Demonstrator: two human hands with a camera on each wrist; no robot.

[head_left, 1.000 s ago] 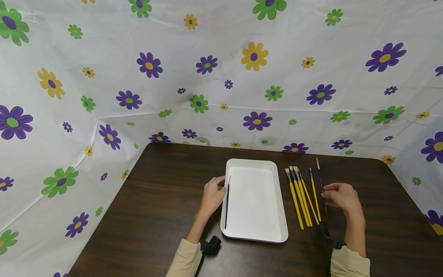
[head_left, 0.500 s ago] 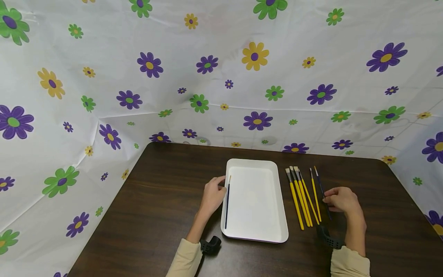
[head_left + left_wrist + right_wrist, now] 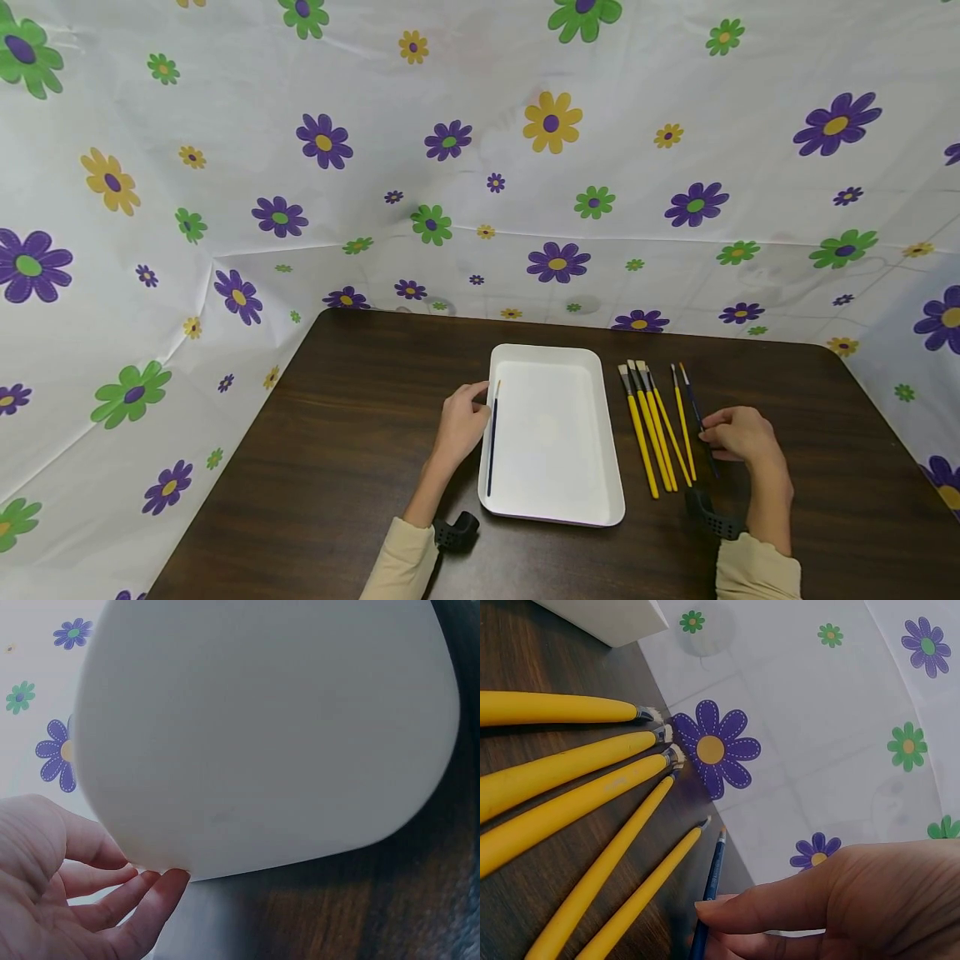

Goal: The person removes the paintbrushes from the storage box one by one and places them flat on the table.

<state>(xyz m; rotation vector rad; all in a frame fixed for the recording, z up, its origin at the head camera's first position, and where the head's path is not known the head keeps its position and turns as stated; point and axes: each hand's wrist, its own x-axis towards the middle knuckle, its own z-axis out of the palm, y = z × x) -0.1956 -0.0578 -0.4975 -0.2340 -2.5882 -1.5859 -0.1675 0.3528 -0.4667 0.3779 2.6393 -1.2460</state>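
In the head view my left hand [image 3: 460, 425] grips the left rim of a white rectangular tray [image 3: 558, 442]. The left wrist view confirms this, with the thumb and fingers pinching the tray wall [image 3: 270, 750]. Inside the tray, along its left side, lies a thin dark blue paintbrush [image 3: 492, 442]. Right of the tray, my right hand [image 3: 742, 435] pinches another dark blue paintbrush [image 3: 691, 392] between thumb and fingers, bristles pointing away. Part of its handle is hidden by the hand. Close by, in the right wrist view, its blue shaft [image 3: 714, 871] passes under my thumb.
Several yellow-handled paintbrushes [image 3: 643, 442] lie side by side between the tray and my right hand, bristles toward the back. They rest on a dark wooden table [image 3: 360, 417]. A white flower-print sheet [image 3: 480, 183] hangs behind it.
My right hand has drawn the blue paintbrush slightly toward me, bringing its tip nearly level with the yellow brushes' tips. In the last half second it barely moves. My left hand and the tray stay put.
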